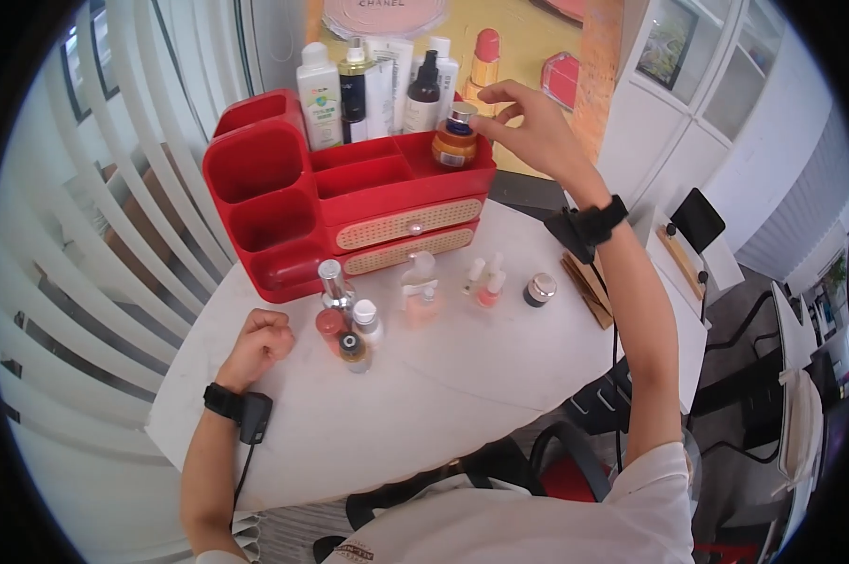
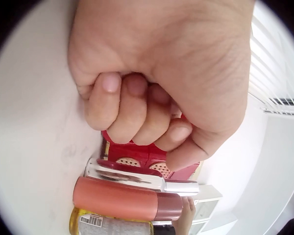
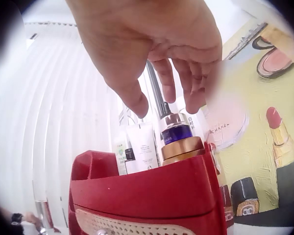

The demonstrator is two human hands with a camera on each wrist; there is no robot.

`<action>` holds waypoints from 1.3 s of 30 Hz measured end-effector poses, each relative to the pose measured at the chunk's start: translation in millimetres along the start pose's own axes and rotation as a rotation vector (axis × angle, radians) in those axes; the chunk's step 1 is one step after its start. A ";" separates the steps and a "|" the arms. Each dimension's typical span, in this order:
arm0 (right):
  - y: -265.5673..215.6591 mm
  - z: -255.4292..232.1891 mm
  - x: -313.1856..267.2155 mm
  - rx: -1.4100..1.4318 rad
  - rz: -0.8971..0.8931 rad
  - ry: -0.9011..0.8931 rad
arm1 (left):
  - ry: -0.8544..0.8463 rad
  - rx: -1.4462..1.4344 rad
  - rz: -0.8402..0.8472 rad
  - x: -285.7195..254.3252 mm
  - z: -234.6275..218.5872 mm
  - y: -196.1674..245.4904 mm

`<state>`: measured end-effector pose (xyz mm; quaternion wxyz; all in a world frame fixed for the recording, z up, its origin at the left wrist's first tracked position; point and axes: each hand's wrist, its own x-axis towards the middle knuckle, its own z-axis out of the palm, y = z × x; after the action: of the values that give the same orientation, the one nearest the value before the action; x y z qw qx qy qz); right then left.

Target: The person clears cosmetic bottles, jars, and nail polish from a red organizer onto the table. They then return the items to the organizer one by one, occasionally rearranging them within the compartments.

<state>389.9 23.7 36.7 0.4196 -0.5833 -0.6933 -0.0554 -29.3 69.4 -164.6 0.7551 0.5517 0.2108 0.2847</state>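
Note:
My right hand [image 1: 537, 133] is over the right end of a red organizer [image 1: 387, 199], fingers spread and holding nothing. Right below its fingertips, a small dark blue jar [image 3: 177, 133] with a silvery lid is stacked on an amber jar [image 1: 454, 148] in the organizer's top tray. In the right wrist view, a gap shows between the fingers and that lid. My left hand [image 1: 259, 346] rests on the white table as a fist, its fingers curled with nothing visible in them. Beside it stand a coral bottle [image 2: 115, 198], a silver-capped bottle [image 1: 331, 282], a white-capped bottle [image 1: 366, 321] and a dark-topped bottle [image 1: 353, 350].
Tall bottles and tubes, among them a green-labelled white bottle [image 1: 320, 99] and a black-pump bottle [image 1: 422, 99], stand along the organizer's back. Perfume bottles [image 1: 421, 293], nail polish bottles [image 1: 488, 289] and a dark silver-lidded jar [image 1: 539, 290] stand before its drawers. A cosmetics picture [image 1: 514, 56] rises behind.

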 end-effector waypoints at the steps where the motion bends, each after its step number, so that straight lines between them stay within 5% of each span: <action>1: -3.3 4.6 7.3 -0.072 0.008 -0.016 | -0.015 0.008 0.008 0.4 0.4 -0.2; 5: -9.5 12.8 23.5 -0.115 0.091 -0.120 | -0.003 -0.016 0.003 -0.2 -0.8 -2.0; 10: 9.7 19.1 25.5 -0.128 -0.071 -0.070 | -0.021 0.018 -0.006 0.7 1.0 0.2; 16: 7.0 -24.9 -10.0 -0.096 -0.050 0.091 | 0.061 0.000 -0.009 -0.8 2.9 -1.0; 25: 38.6 -71.7 -164.6 -0.229 0.406 -0.377 | 0.028 0.036 0.003 -0.3 -1.4 -2.6; 28: 69.0 -66.7 -193.9 -0.199 0.237 -0.412 | 0.026 0.033 0.003 0.1 0.7 -0.5; 32: 72.2 -51.3 -208.4 -0.307 0.264 -0.478 | 0.095 0.029 0.012 -1.8 3.7 -0.7; 37: 56.1 -41.9 -198.5 -0.095 0.430 -0.632 | 0.092 0.030 0.009 -2.8 6.5 1.0; 39: 49.2 -43.4 -196.8 -0.129 0.331 -0.636 | 0.116 0.026 0.011 -2.0 5.6 0.4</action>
<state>448.1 -135.4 -83.0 0.1486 -0.7009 -0.6804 0.1540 -27.4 64.2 -162.5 0.7329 0.5450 0.2548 0.3178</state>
